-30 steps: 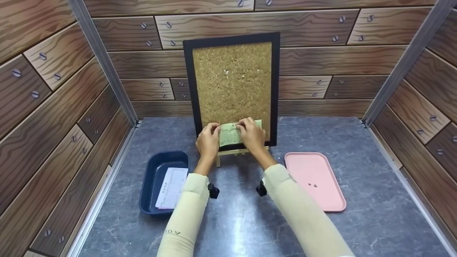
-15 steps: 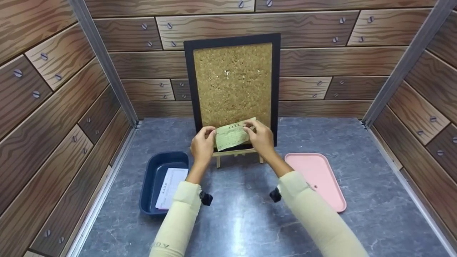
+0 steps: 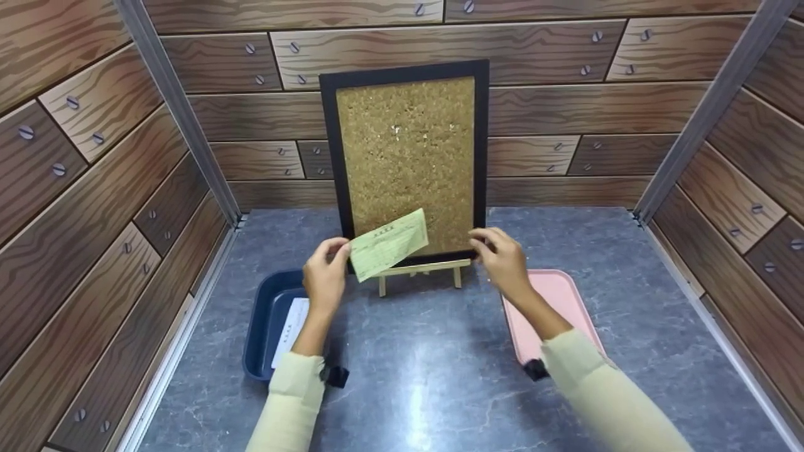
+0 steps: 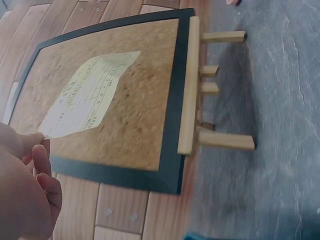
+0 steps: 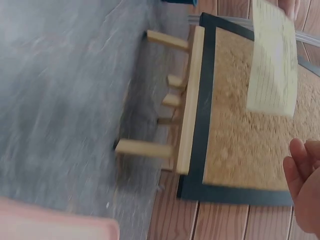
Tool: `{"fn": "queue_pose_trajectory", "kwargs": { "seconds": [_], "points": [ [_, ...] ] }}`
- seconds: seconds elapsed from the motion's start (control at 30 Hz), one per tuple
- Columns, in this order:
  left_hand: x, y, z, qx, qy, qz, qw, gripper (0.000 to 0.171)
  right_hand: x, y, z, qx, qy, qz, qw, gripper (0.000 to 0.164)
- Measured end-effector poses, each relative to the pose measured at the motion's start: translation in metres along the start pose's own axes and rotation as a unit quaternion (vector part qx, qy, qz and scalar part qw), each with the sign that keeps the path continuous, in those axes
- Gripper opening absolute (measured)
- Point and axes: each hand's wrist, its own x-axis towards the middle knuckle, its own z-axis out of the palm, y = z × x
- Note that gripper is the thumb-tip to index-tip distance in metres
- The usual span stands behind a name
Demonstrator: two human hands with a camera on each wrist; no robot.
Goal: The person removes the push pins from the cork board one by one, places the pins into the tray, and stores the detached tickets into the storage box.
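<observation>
In the head view my left hand (image 3: 325,270) pinches a pale green printed paper slip (image 3: 391,243) by its left corner. The slip tilts in front of the lower part of a black-framed cork board (image 3: 411,157). The left wrist view shows that pinch at the slip's end, with the rest of the sheet (image 4: 90,95) curving freely. My right hand (image 3: 502,260) is off the slip, by the board's lower right corner. Its fingertips are drawn close to the thumb, and I cannot tell whether something small is between them.
The board stands on a small wooden easel (image 3: 457,276). A navy bin (image 3: 256,333) with white printed slips (image 3: 290,333) is at left, partly behind the left arm. A pink tray (image 3: 562,292) lies at right under the right forearm. Wood-patterned walls (image 3: 540,113) enclose the table.
The slip has come away from the board's lower part and moved left and forward with the left hand. The right hand has let go of it and moved right, toward the pink tray.
</observation>
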Motion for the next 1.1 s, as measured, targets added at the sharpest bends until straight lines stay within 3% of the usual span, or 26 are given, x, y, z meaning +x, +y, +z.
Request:
{"fn": "queue_pose_trajectory", "kwargs": {
  "seconds": [0.17, 0.4, 0.53, 0.63, 0.87, 1.1],
  "points": [
    [-0.005, -0.007, -0.022, -0.03, 0.016, 0.005, 0.9994, 0.012, -0.014, 0.01, -0.029, -0.033, 0.016, 0.017, 0.999, 0.013],
    [-0.01, -0.019, -0.045, -0.093, 0.032, 0.001, 0.9951, 0.011, -0.03, 0.027, -0.06, -0.017, 0.024, 0.051, 0.998, 0.014],
    [-0.013, -0.028, -0.06, -0.115, 0.052, -0.012, 0.9919, 0.013, -0.039, 0.035, -0.074, -0.047, 0.027, 0.064, 0.996, 0.015],
    [-0.017, -0.034, -0.072, -0.116, 0.067, -0.023, 0.9907, 0.015, -0.045, 0.042, -0.083, -0.07, 0.029, 0.08, 0.994, 0.014],
    [-0.033, -0.015, -0.099, -0.066, 0.075, -0.053, 0.9936, 0.018, -0.06, 0.057, -0.098, -0.102, 0.036, 0.105, 0.988, 0.013],
    [-0.033, -0.063, -0.107, -0.054, 0.109, -0.093, 0.9882, 0.018, -0.077, 0.07, -0.108, -0.124, 0.037, 0.118, 0.985, 0.013]
  ]
}}
